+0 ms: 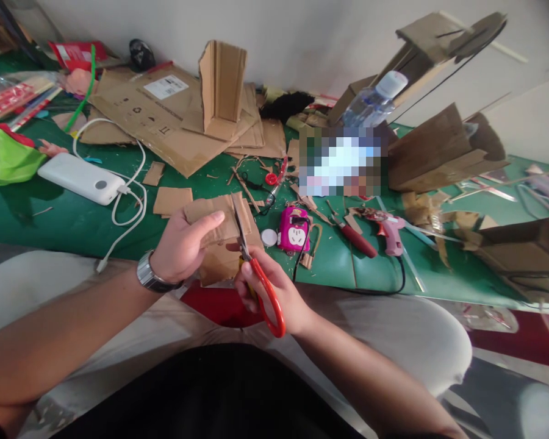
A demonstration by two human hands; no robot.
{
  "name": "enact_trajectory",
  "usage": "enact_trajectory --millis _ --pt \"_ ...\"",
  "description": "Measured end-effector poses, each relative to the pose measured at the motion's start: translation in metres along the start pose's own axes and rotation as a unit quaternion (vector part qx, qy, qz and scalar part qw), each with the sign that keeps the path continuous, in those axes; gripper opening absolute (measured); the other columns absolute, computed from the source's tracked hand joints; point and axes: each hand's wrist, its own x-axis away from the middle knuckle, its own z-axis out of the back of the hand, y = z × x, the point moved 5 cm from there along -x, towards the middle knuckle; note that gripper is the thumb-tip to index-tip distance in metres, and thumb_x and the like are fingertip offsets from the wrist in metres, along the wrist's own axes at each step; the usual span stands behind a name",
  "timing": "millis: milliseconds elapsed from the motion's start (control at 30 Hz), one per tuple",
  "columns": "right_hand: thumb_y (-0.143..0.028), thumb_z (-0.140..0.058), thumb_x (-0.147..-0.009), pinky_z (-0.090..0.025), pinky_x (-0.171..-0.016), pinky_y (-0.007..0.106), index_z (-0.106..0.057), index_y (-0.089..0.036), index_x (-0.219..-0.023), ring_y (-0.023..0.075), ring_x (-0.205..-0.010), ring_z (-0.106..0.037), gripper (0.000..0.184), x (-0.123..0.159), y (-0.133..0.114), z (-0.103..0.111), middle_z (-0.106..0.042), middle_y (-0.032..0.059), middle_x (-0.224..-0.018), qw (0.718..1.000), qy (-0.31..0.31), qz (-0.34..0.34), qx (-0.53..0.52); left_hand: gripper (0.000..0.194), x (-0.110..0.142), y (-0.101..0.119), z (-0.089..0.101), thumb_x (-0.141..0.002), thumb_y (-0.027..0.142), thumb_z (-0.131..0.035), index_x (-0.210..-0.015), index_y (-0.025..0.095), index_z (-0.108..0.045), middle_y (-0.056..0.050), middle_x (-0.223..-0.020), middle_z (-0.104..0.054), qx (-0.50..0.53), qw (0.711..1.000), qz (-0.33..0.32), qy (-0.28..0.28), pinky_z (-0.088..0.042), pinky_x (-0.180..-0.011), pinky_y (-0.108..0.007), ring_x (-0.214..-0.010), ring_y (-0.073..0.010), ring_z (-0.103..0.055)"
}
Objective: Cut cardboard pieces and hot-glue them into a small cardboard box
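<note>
Red-handled scissors (255, 267), right fingers (264, 258) curled.

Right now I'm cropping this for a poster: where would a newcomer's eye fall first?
The red-handled scissors stand out near the centre, held by the right hand at the cardboard in the left hand. The pink socket comes next, right of them on the green table; beyond it shines a pixelated patch.

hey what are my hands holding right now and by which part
Left hand: a piece of cardboard, gripped at its left side, thumb on top. Right hand: scissors, by the handles.
</note>
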Motion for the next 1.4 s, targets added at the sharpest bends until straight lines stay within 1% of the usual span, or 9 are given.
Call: enact_trajectory --millis 100,167,333,467,633,767,1000,1233,1400 --pt "-0.075 -0.088 -0.086 -0.033 -0.048 0.020 -0.065 -0.021 -0.118 0.0065 -0.051 -0.040 0.067 -0.001 -0.002 -0.002 -0.050 -0.0109 -0.066 1.000 0.008 0.002 -0.027 0.025 0.005 -0.007 -0.013 -0.083 0.040 -0.090 -0.098 0.022 -0.083 -0.005 -0.099 -0.087 0.071 0.997 0.023 -0.014 -0.069 -0.088 -0.040 -0.094 -0.0284 -0.084" --pt "-0.074 -0.089 -0.086 -0.033 -0.047 0.019 -0.063 -0.022 -0.111 0.0061 -0.051 -0.038 0.063 -0.002 0.000 -0.002 -0.049 -0.0110 -0.065 0.999 0.017 -0.005 -0.032 0.024 0.007 -0.009 -0.017 -0.081 0.039 -0.093 -0.095 0.022 -0.083 -0.004 -0.093 -0.087 0.087 0.996 0.030 -0.018 -0.069 -0.085 -0.037 -0.088 -0.0263 -0.083" --pt "-0.070 -0.080 -0.096 -0.036 -0.041 0.020 -0.061 -0.023 -0.109 0.0083 -0.042 -0.045 0.053 -0.002 0.002 -0.002 -0.051 -0.0114 -0.058 1.000 0.017 -0.002 0.011 0.022 0.006 -0.009 -0.010 -0.086 0.042 -0.092 -0.093 0.023 -0.083 -0.005 -0.099 -0.087 0.042 0.998 0.021 -0.030 -0.067 -0.085 -0.035 -0.095 -0.0280 -0.083" --pt "-0.070 -0.080 -0.097 -0.035 -0.038 0.019 -0.061 -0.023 -0.109 0.0100 -0.040 -0.050 0.051 -0.003 0.002 -0.003 -0.052 -0.0111 -0.054 0.999 0.013 0.011 0.036 0.023 0.004 -0.012 -0.006 -0.089 0.042 -0.090 -0.100 0.022 -0.084 -0.005 -0.100 -0.087 0.041 0.998 0.026 -0.032 -0.066 -0.085 -0.035 -0.094 -0.0275 -0.084" --pt "-0.078 -0.078 -0.094 -0.035 -0.039 0.019 -0.060 -0.022 -0.110 0.0071 -0.040 -0.043 0.061 0.000 0.000 0.000 -0.051 -0.0123 -0.060 1.000 0.015 0.003 0.025 0.028 0.005 -0.010 -0.011 -0.084 0.041 -0.093 -0.097 0.020 -0.081 -0.003 -0.092 -0.085 0.061 0.997 0.028 -0.039 -0.066 -0.081 -0.034 -0.088 -0.0256 -0.083" --pt "-0.084 -0.075 -0.093 -0.038 -0.044 0.020 -0.060 -0.022 -0.109 0.0068 -0.045 -0.047 0.066 0.001 -0.003 0.002 -0.057 -0.0090 -0.068 0.999 0.011 0.002 0.047 0.033 0.007 -0.007 -0.017 -0.079 0.043 -0.095 -0.096 0.018 -0.081 -0.004 -0.090 -0.086 0.055 0.996 0.047 -0.049 -0.066 -0.080 -0.035 -0.086 -0.0257 -0.083" --pt "-0.090 -0.061 -0.098 -0.040 -0.039 0.020 -0.055 -0.024 -0.097 0.0098 -0.041 -0.053 0.066 -0.003 0.001 0.003 -0.060 -0.0064 -0.063 0.992 0.021 0.030 0.124 0.032 0.007 -0.004 -0.016 -0.083 0.045 -0.091 -0.097 0.019 -0.082 -0.006 -0.093 -0.086 0.012 0.997 0.036 -0.060 -0.064 -0.079 -0.034 -0.089 -0.0266 -0.082" --pt "-0.080 -0.072 -0.099 -0.037 -0.039 0.019 -0.057 -0.024 -0.096 0.0082 -0.038 -0.049 0.058 -0.006 0.003 0.005 -0.056 -0.0090 -0.057 0.989 0.035 0.054 0.130 0.033 0.007 -0.003 -0.016 -0.081 0.045 -0.094 -0.095 0.018 -0.082 -0.006 -0.090 -0.087 0.033 0.997 0.050 -0.048 -0.066 -0.076 -0.035 -0.084 -0.0269 -0.084" --pt "-0.090 -0.067 -0.095 -0.036 -0.041 0.020 -0.054 -0.023 -0.091 0.0069 -0.045 -0.048 0.068 -0.006 -0.004 0.006 -0.056 -0.0067 -0.066 0.989 0.043 0.072 0.125 0.031 0.008 -0.011 -0.017 -0.087 0.040 -0.093 -0.111 0.021 -0.087 -0.006 -0.107 -0.089 0.059 0.993 0.043 -0.096 -0.069 -0.092 -0.039 -0.098 -0.0283 -0.086"
